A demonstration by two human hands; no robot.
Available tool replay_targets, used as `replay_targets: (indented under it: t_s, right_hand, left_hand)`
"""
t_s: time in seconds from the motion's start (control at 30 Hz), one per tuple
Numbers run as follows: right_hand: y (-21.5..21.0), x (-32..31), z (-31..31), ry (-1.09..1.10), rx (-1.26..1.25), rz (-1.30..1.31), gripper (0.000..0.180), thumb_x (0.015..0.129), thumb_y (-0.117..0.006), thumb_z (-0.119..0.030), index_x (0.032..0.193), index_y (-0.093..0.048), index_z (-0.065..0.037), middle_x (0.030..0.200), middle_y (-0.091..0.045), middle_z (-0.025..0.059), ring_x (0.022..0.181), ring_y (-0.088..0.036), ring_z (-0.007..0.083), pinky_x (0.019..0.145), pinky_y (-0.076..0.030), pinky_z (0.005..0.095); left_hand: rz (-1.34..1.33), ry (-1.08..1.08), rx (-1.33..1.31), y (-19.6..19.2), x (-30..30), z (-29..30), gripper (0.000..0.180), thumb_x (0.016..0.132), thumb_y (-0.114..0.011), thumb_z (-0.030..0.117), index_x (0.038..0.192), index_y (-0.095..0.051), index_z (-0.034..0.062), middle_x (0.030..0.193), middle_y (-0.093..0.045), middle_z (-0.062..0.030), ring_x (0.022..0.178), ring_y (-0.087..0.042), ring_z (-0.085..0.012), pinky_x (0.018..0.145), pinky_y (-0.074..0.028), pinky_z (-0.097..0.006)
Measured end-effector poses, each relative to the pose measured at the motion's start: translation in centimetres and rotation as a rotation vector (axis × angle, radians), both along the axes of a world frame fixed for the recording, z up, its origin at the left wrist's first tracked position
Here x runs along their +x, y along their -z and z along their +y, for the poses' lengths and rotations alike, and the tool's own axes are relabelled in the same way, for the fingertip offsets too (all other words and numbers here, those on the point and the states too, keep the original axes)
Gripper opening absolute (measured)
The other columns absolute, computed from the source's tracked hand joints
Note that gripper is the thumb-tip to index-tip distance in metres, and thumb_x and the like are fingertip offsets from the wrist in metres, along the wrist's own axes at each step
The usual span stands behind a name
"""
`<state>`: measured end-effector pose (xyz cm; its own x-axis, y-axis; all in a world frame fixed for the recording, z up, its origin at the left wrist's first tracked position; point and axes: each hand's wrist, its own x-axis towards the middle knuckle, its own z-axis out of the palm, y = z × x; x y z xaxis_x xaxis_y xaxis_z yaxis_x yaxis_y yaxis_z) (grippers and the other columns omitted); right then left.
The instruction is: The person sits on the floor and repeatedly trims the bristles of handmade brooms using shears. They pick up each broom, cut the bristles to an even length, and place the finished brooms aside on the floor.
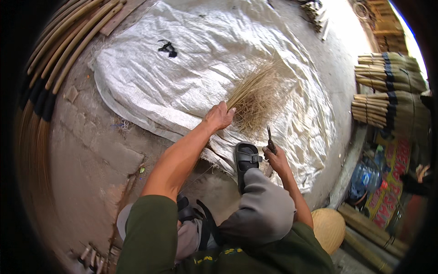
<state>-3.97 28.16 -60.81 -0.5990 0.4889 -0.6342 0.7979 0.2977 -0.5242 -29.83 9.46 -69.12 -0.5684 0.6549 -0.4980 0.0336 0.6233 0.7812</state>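
Observation:
My left hand is closed around the near end of a bundle of thin dry straw stalks. The stalks point away and to the right over a white woven plastic sheet. Loose, tangled straw lies under and beside the bundle. My right hand grips a dark, slender pointed tool, its tip upward and apart from the straw. Whether it is a knife or closed shears I cannot make out. Just left of this hand, my foot in a black sandal rests at the sheet's near edge.
Long-handled brooms lie at the far left. Tied bundles of brooms are stacked at the right, above a clear plastic bottle and a printed banner. A black scrap lies on the sheet. Bamboo poles are at the lower right.

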Motion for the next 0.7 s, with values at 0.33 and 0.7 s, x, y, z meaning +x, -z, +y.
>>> replay_targets:
  t_s: [0.33,0.7]
  right_hand:
    - [4.4,-8.1,2.6,-0.418,-0.079,0.071,0.048,0.097,-0.063,-0.045,0.109,-0.060,0.002,0.100,-0.065,0.0227,0.090,-0.062,0.0315,0.083,-0.049,0.0414]
    - [4.1,-11.0,2.3,-0.517,-0.099,0.008,0.058,0.098,-0.057,-0.054,0.105,-0.060,0.003,0.093,-0.067,0.0282,0.091,-0.064,0.0461,0.081,-0.048,0.0493]
  left_hand:
    - [0.057,-0.154,0.087,0.4,1.9,0.1,0.042,0.108,-0.043,0.039,0.101,-0.053,-0.0017,0.075,-0.058,-0.0334,0.075,-0.057,-0.0537,0.070,-0.045,-0.056]
    - [0.014,-0.134,-0.019,-0.2,2.3,0.7,0.050,0.106,-0.044,0.050,0.106,-0.059,0.0020,0.089,-0.065,-0.0304,0.088,-0.062,-0.0521,0.078,-0.048,-0.054]
